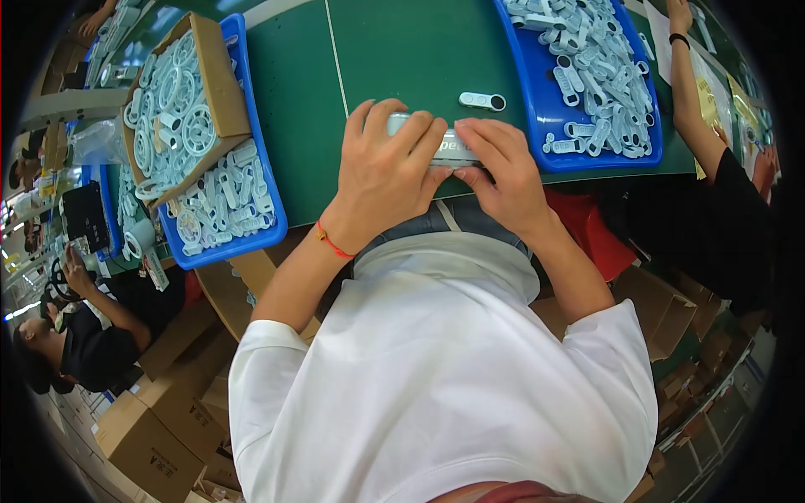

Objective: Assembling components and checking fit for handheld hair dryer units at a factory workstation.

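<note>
Pale grey plastic casing (451, 151), elongated and with dark lettering on its upper face, lies between the person's two hands, just above the near edge of the table. The left hand (386, 163) grips its left part, fingers bent over the top, and the right hand (507, 172) clasps its right end, thumb on the near side. Both hands are clamped on it and close together; their fingers hide much of its outline. A red cord bracelet (335, 241) circles the left wrist.

Just beyond the right hand, a loose casing (480, 101) with a dark round end lies on the green tabletop (411, 50). A thin white line (335, 50) runs across that surface, farther left.

To the right, a blue tray (532, 105) holds a heap of similar pale casings (599, 105). To the left, a second blue tray (274, 205) holds more of them, and a cardboard box (228, 92) filled with pale ring-shaped parts (180, 109) rests tilted on it.

Farther right, a co-worker's bare arm (696, 113) reaches toward the far side, a dark band at its wrist. Well to the left sits another person in black (105, 348), near brown cartons (155, 436).
</note>
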`<state>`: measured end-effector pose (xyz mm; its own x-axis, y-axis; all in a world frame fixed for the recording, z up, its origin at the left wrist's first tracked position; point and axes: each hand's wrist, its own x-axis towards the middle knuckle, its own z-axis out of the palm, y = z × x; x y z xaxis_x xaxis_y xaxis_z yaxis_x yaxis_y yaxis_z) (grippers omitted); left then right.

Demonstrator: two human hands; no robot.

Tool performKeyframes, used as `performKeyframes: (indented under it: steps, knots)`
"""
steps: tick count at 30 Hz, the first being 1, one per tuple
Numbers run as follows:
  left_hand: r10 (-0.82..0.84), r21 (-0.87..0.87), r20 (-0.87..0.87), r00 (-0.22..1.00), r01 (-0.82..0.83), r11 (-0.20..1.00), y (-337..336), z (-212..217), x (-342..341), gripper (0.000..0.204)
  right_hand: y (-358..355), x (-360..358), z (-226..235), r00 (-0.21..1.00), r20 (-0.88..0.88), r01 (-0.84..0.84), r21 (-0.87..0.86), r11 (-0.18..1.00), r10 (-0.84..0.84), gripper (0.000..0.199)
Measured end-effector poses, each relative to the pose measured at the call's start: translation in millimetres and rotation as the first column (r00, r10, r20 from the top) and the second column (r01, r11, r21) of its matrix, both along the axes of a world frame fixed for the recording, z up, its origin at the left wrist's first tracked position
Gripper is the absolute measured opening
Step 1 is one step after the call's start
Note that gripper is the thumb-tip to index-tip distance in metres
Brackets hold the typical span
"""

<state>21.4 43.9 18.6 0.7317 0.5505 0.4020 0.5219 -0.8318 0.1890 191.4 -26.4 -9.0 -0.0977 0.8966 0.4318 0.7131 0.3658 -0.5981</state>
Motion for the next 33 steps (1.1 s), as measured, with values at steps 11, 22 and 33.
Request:
performKeyframes:
  steps: [11, 22, 33]
  knots:
    - [-0.067, -0.048, 0.101, 0.993, 0.072, 0.996, 4.8, -5.6, -3.2, 0.044, 4.0, -7.8, 15.4, 0.927, 0.374, 0.031, -0.028, 0.999, -0.018, 0.069]
    - [0.530, -0.552, 0.656, 0.537, -0.138, 0.822, 25.6, 2.8, -16.7, 0.014, 26.3, 1.7, 37.3, 0.656, -0.706, -0.405, -0.033, 0.914, 0.265, 0.058]
    - [0.600, -0.306, -0.147, 0.786, -0.613, 0.728, 326.2, 1.8, 68.7, 0.059, 13.5, -0.9, -18.6, 0.878, -0.479, -0.160, -0.325, 0.932, -0.016, 0.019]
